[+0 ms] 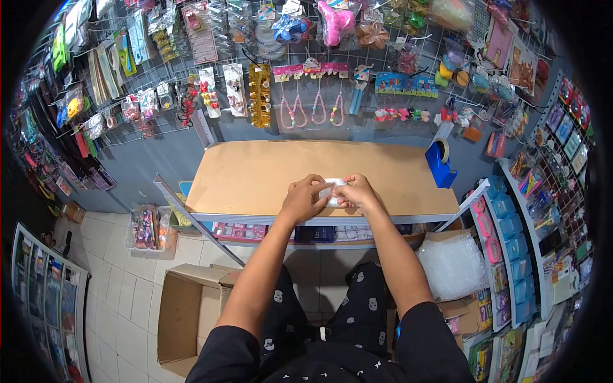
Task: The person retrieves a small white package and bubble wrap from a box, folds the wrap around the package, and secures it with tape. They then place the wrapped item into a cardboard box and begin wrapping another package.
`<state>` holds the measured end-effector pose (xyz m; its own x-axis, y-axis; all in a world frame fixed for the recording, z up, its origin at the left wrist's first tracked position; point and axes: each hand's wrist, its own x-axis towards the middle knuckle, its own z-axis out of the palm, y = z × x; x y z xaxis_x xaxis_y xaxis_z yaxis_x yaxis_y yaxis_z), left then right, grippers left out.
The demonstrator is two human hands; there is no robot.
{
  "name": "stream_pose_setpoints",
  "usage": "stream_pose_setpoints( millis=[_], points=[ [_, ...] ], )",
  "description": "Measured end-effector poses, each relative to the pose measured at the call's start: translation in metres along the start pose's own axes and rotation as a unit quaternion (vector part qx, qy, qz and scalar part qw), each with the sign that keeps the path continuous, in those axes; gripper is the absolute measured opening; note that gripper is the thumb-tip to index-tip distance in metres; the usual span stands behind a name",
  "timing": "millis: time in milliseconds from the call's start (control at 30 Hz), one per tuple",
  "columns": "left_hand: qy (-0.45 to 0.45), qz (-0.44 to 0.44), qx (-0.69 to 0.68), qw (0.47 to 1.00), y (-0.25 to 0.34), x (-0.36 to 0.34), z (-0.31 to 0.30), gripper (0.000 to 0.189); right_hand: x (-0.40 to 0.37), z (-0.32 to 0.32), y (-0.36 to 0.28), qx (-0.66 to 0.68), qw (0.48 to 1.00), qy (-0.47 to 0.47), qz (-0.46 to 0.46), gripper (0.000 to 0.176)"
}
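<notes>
Both my hands meet over the front middle of the tan tabletop [255,172], around a small white wrapped packet [333,183]. My left hand [306,196] has its fingers curled along the packet's left side, with the fingertips pressing on its top. From the right, my right hand [357,193] pinches the packet between thumb and fingers. The fingers hide part of the packet, and its contents cannot be made out. A blue tape dispenser [440,167] with a roll of tape stands at the table's right end.
An open cardboard box [185,319] sits on the floor at left. Clear bubble wrap [452,265] fills a box at right. Wire racks of packaged accessories [313,102] cover the wall behind. Blue bins [511,223] line the right side, and a plastic basket [152,231] stands at left.
</notes>
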<state>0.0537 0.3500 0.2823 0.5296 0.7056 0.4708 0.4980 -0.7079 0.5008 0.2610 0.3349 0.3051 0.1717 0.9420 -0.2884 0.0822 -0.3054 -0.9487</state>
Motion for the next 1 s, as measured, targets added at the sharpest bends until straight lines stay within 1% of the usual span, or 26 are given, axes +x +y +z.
stream_pose_setpoints(
  millis=[33, 67, 167, 267, 367, 467, 567, 633, 667, 700, 733, 767, 800, 900, 933, 1000],
  points=[
    [-0.012, 0.003, 0.025, 1.000, -0.001, -0.001, 0.002, 0.039, -0.001, 0.000, 0.000, 0.005, 1.000, -0.002, 0.004, 0.052],
    [-0.014, -0.004, 0.021, 1.000, -0.002, -0.001, 0.003, 0.039, -0.002, 0.000, -0.001, 0.009, 1.000, -0.004, 0.008, 0.051],
    [-0.026, -0.029, 0.015, 0.999, -0.001, 0.000, 0.005, 0.039, 0.002, -0.012, 0.002, 0.107, 0.989, -0.079, 0.058, 0.046],
    [-0.037, -0.044, 0.017, 0.998, 0.002, 0.000, 0.001, 0.039, 0.009, -0.034, 0.010, 0.254, 0.940, -0.192, 0.123, 0.044],
    [-0.028, -0.035, 0.022, 0.999, 0.000, 0.001, 0.005, 0.038, -0.001, -0.048, 0.017, 0.364, 0.890, -0.228, 0.151, 0.045],
    [-0.024, -0.031, 0.027, 0.999, 0.000, 0.001, 0.006, 0.038, -0.014, -0.060, 0.029, 0.434, 0.836, -0.283, 0.182, 0.042],
    [-0.030, -0.027, 0.028, 0.999, -0.002, 0.000, 0.004, 0.038, -0.032, -0.058, 0.038, 0.410, 0.878, -0.205, 0.140, 0.044],
    [-0.031, -0.024, 0.031, 0.999, -0.001, 0.001, 0.003, 0.037, -0.047, -0.052, 0.037, 0.288, 0.949, -0.122, 0.028, 0.040],
    [-0.033, -0.025, 0.032, 0.999, 0.000, 0.001, 0.002, 0.037, -0.051, -0.048, 0.036, 0.223, 0.971, -0.079, -0.028, 0.039],
    [-0.035, -0.027, 0.032, 0.999, 0.000, 0.002, 0.001, 0.037, -0.048, -0.043, 0.040, 0.107, 0.985, -0.033, -0.134, 0.037],
    [-0.038, -0.029, 0.033, 0.998, 0.000, 0.000, 0.001, 0.036, -0.044, -0.035, 0.046, -0.012, 0.972, 0.015, -0.234, 0.034],
    [-0.036, -0.028, 0.035, 0.998, 0.001, -0.001, 0.002, 0.036, -0.040, -0.028, 0.051, -0.129, 0.934, 0.062, -0.328, 0.033],
    [-0.034, -0.026, 0.039, 0.998, 0.000, -0.001, 0.002, 0.036, -0.051, -0.022, 0.035, -0.200, 0.895, 0.090, -0.388, 0.031],
    [-0.036, -0.032, 0.034, 0.998, 0.000, -0.001, 0.002, 0.034, -0.032, -0.015, 0.040, -0.263, 0.837, 0.078, -0.474, 0.036],
    [-0.037, -0.035, 0.031, 0.998, 0.001, 0.000, 0.001, 0.034, -0.032, -0.016, 0.038, -0.276, 0.851, 0.071, -0.442, 0.034],
    [-0.024, -0.023, 0.030, 0.999, -0.001, -0.001, 0.003, 0.032, -0.027, -0.019, 0.042, -0.232, 0.884, 0.045, -0.404, 0.030]
  ],
)
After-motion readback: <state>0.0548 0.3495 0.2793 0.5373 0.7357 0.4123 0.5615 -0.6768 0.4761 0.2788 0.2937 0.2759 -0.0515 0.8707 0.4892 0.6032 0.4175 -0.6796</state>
